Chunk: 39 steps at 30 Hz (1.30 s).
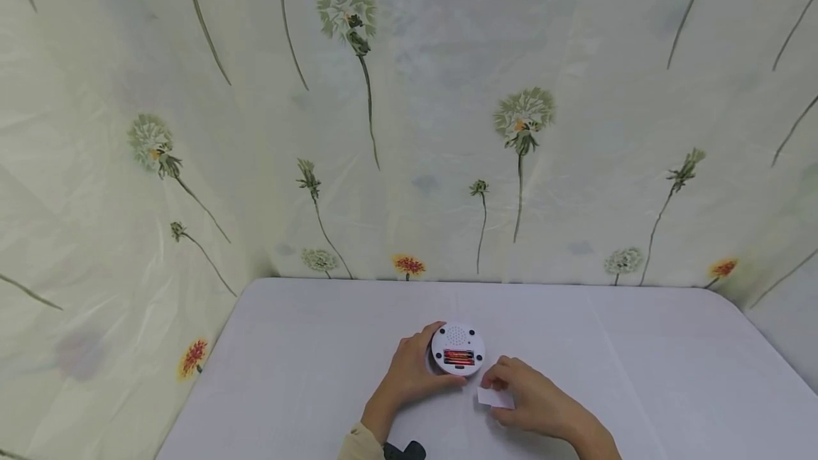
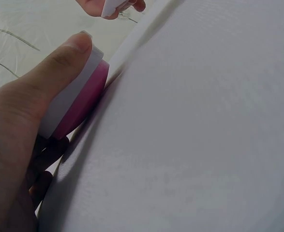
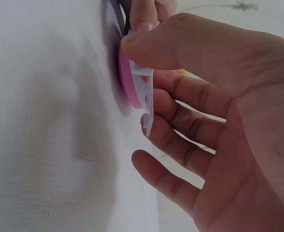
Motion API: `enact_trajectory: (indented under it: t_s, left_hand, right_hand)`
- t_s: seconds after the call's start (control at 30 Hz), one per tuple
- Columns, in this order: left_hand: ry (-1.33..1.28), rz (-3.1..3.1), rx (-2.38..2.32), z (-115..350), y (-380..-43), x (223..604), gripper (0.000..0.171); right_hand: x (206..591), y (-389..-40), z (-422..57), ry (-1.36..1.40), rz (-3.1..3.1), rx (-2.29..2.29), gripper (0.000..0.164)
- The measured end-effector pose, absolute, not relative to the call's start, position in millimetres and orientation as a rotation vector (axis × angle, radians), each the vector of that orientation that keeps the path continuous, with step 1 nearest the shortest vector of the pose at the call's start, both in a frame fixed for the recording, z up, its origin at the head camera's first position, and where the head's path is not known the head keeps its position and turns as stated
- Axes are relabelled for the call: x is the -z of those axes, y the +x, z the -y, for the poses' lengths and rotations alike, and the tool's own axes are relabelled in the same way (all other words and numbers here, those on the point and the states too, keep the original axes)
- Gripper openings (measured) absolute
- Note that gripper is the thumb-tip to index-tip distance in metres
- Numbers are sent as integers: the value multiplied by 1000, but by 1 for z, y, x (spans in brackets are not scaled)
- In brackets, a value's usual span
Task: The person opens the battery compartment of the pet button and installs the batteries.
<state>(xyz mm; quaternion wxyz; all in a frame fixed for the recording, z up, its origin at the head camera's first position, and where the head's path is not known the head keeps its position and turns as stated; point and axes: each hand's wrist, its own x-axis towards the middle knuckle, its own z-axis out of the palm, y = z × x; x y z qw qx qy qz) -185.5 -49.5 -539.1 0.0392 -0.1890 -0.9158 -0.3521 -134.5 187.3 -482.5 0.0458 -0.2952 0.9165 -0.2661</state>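
Note:
A round white device (image 1: 456, 336) with a pink underside (image 2: 87, 99) lies on the table, its back facing up. Small holes and dark round feet dot that back, and red batteries (image 1: 459, 357) show in its uncovered compartment. My left hand (image 1: 409, 369) grips the device from the left, thumb along the near edge and fingers round the far side. Just to the right of it, my right hand (image 1: 537, 402) pinches a small white battery cover (image 1: 494, 397) between thumb and fingers. In the right wrist view the cover (image 3: 149, 104) appears edge-on, with small tabs, overlapping the device.
A white cloth (image 1: 307, 346) covers the table, whose far edge meets a hanging sheet (image 1: 434, 126) printed with dandelions. A dark object (image 1: 405, 451) shows beside my left sleeve (image 1: 360, 444) at the near edge of the head view.

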Motion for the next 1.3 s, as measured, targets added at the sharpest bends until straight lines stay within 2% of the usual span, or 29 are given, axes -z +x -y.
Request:
enact_trajectory:
  t_s: [0.6, 1.3]
  left_hand:
    - [-592, 2807, 1092, 48, -186, 540, 101]
    - [-599, 2785, 1022, 48, -185, 537, 92]
  right_hand:
    - [483, -137, -180, -1015, -2874, 1022, 36]
    - [484, -136, -166, -1116, -3093, 907, 37]
